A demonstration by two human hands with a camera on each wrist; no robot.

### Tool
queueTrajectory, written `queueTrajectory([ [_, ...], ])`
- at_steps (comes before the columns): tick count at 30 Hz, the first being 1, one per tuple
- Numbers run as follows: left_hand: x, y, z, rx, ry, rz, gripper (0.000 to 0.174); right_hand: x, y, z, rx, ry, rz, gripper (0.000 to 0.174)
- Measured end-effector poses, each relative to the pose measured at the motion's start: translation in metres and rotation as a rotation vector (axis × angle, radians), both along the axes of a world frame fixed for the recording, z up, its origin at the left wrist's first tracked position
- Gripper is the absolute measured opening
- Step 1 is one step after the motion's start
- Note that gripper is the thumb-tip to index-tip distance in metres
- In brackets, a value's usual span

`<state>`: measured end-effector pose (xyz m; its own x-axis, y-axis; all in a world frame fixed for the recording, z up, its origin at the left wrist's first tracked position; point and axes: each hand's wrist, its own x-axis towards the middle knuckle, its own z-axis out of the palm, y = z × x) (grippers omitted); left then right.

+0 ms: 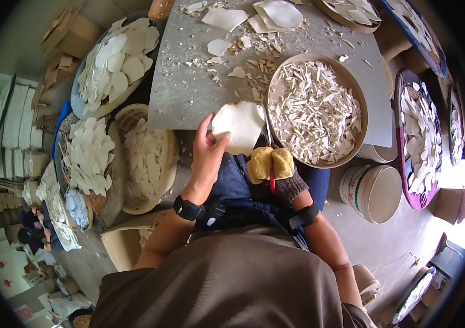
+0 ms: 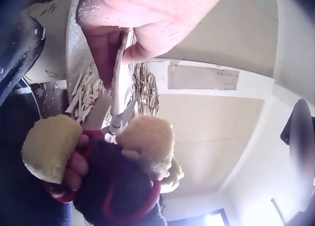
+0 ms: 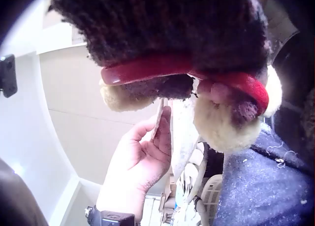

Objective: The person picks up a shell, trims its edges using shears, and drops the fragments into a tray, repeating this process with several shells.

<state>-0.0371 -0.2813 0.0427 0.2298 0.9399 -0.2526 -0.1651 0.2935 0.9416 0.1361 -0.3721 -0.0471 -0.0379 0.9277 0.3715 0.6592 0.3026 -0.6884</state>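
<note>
My left hand point(image 1: 205, 161) pinches a flat, whitish sheet-like piece point(image 1: 239, 127) with an uneven outline, thumb on top and fingers beneath. In my right hand point(image 1: 291, 188), covered by a dark knitted glove, are scissors with red handles point(image 3: 147, 71). Yellow foam pads point(image 1: 259, 163) wrap round the handles. The scissor blades point(image 2: 116, 123) reach up along the right edge of the piece in the head view, and the left wrist view shows them at its lower end. Beside them, a round tray point(image 1: 359, 87) holds many narrow white strips.
More flat pieces and scraps lie on the grey table point(image 1: 180, 71). A pale bucket point(image 1: 377, 194) stands at right below the table. Baskets of pieces point(image 1: 115, 65) line the left, and an oval purple-rimmed tray point(image 1: 421, 142) stands far right. A cardboard box point(image 1: 120, 246) sits by the left forearm.
</note>
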Motion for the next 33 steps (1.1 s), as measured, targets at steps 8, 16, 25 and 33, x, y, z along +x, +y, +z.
queueTrajectory([
  [8,-0.006,0.01,0.007,-0.034,0.009,-0.127,0.063,-0.001,0.004,0.067,-0.048,0.115,0.072,0.025],
  [16,-0.015,0.025,-0.003,0.058,0.055,-0.001,0.064,-0.002,0.003,0.055,-0.216,-0.047,0.084,0.032],
  [25,-0.009,0.032,0.008,0.067,0.022,-0.1,0.063,-0.011,0.002,0.057,-0.218,-0.027,0.181,0.032],
  [33,-0.02,0.041,0.007,0.016,0.059,-0.228,0.063,-0.004,0.004,0.057,-0.167,0.126,0.241,0.034],
])
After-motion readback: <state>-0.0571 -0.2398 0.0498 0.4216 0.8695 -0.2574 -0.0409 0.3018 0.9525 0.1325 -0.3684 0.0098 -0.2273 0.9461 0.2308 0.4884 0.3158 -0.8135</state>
